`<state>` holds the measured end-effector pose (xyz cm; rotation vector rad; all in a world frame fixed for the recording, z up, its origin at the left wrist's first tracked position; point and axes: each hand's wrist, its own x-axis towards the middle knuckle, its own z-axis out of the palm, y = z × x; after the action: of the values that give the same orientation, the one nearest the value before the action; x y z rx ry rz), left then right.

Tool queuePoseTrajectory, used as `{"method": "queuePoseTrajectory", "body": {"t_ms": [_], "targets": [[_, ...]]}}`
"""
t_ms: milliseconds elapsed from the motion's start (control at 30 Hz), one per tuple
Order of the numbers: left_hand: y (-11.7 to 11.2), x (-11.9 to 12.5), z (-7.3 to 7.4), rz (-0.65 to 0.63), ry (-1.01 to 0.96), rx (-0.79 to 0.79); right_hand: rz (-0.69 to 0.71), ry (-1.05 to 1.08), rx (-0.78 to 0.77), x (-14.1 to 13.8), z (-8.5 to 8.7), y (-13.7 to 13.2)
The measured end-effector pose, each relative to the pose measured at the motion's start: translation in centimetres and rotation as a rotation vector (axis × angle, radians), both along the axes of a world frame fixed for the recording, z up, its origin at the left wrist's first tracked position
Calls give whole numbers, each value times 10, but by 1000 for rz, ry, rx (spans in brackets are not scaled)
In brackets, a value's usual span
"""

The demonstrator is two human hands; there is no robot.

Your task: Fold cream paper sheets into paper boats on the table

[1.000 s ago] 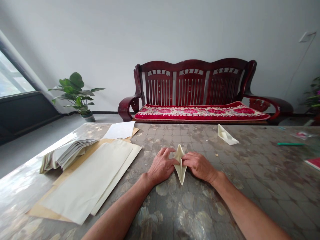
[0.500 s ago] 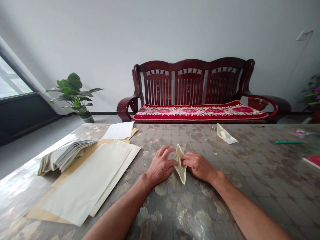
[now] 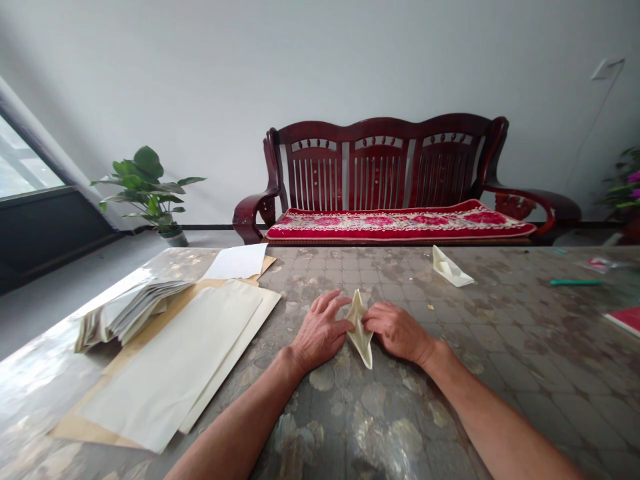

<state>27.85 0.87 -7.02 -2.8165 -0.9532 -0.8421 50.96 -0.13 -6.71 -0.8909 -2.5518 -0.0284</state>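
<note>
Between my two hands a cream paper boat [image 3: 361, 340] stands on the patterned tabletop, its long pointed ends facing away from me and toward me. My left hand [image 3: 325, 328] grips the boat's left side, with the thumb reaching to its inside and the other fingers bent above the table. From the right, my right hand [image 3: 397, 330] pinches the opposite side; its curled fingertips are partly tucked into the boat and hidden. Farther off to the right lies a second folded paper boat [image 3: 451, 268], touched by neither hand.
Cream paper sheets [image 3: 170, 367] lie on brown paper at the left, beside a stack of folded papers [image 3: 133, 310]. At the right are a green pen [image 3: 577, 283] and a red booklet [image 3: 625, 320]. Behind the table [image 3: 500, 373] stands a wooden bench [image 3: 380, 167].
Almost nothing differs. Both hands keep their hold on the paper boat in the same spot, and the view has shifted very slightly.
</note>
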Motion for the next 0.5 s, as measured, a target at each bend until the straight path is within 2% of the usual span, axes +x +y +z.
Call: {"method": "queuePoseTrajectory", "body": {"t_ms": [500], "targets": [[2, -3, 4, -44, 39, 42, 6, -25, 0, 1, 2, -1]]}}
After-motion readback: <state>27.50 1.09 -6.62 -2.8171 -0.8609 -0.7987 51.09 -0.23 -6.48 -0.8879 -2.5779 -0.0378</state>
